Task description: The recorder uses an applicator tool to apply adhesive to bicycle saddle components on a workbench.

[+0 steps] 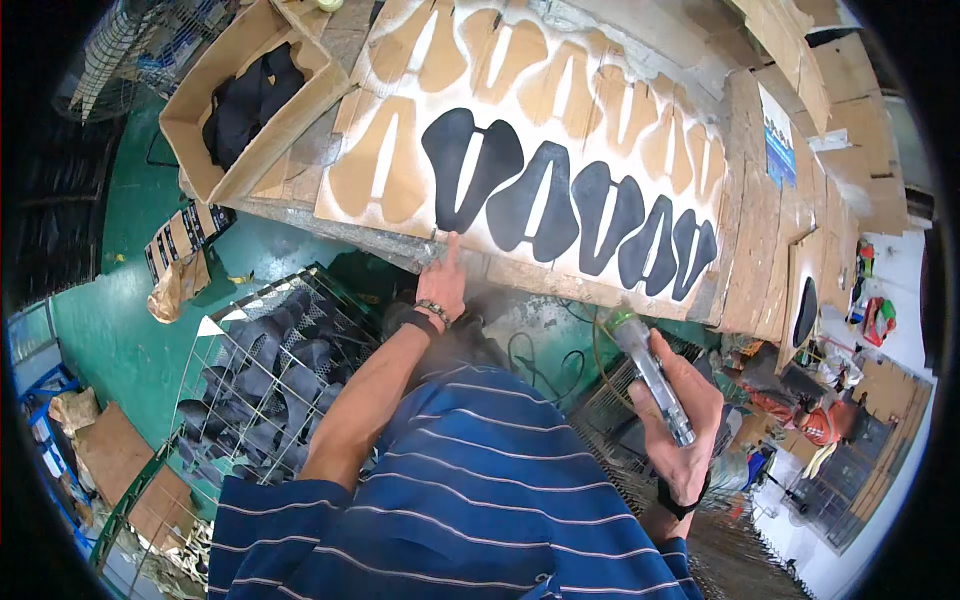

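My left hand (443,287) is at the near edge of a cardboard sheet (345,205), index finger stretched out. Its fingertip is at the lower end of the leftmost black piece (455,160); whether it touches is hard to tell. This piece is flat, with two lobes and a long slot. More black pieces of that shape (535,205) lie in a row to its right. My right hand (685,415) is closed around a slim silver metal tool (655,385) with a green front end. That end points up and left toward the sheet's near edge.
White coating surrounds bare brown piece shapes (420,50) on the sheet. A cardboard box (190,130) with black pieces stands at far left. Below the bench, at left, is a wire basket (200,350) of dark pieces. Loose cables (545,365) hang between bench and body.
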### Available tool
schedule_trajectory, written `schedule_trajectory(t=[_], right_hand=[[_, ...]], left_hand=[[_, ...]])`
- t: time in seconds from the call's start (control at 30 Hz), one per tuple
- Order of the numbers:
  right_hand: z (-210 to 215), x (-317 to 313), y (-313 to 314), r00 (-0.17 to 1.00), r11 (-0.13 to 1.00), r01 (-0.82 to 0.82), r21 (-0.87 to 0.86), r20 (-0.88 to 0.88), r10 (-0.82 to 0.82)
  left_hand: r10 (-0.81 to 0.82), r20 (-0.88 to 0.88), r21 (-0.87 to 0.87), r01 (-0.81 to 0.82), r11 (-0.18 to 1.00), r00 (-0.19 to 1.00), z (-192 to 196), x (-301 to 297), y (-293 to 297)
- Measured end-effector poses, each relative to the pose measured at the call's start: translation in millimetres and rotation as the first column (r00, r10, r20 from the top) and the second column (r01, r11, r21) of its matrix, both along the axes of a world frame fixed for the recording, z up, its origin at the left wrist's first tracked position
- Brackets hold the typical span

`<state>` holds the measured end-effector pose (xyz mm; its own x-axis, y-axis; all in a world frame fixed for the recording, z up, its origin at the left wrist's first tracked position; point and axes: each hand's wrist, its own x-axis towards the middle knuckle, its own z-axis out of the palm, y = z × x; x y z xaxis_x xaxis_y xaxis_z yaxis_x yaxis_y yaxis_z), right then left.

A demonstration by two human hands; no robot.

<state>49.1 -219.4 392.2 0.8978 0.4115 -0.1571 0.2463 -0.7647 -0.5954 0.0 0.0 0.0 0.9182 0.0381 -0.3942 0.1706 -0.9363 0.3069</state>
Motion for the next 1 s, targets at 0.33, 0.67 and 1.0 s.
schedule_trajectory(t=[0.33, 0.67, 1.0], right_hand=[[-1, -2, -8, 0.994, 0.994, 0.104, -0.036, 0.035, -0.102], [17, -9, 3, 0.997, 0.997, 0.079, -0.011, 0.002, -0.079], [17, -13, -2, 0.997, 0.998, 0.059, -0.014, -0.056, -0.06]], left_hand=[[-0.033, -0.052, 0.002, 0.033, 0.999, 0.998, 7, 9, -6], [-0.017, -0.131, -0.021, 0.015, 1.0, 0.991, 9, 12, -10], [-0.048, -0.143, 0.049, 0.056, 0.997, 0.989, -7, 3, -18]])
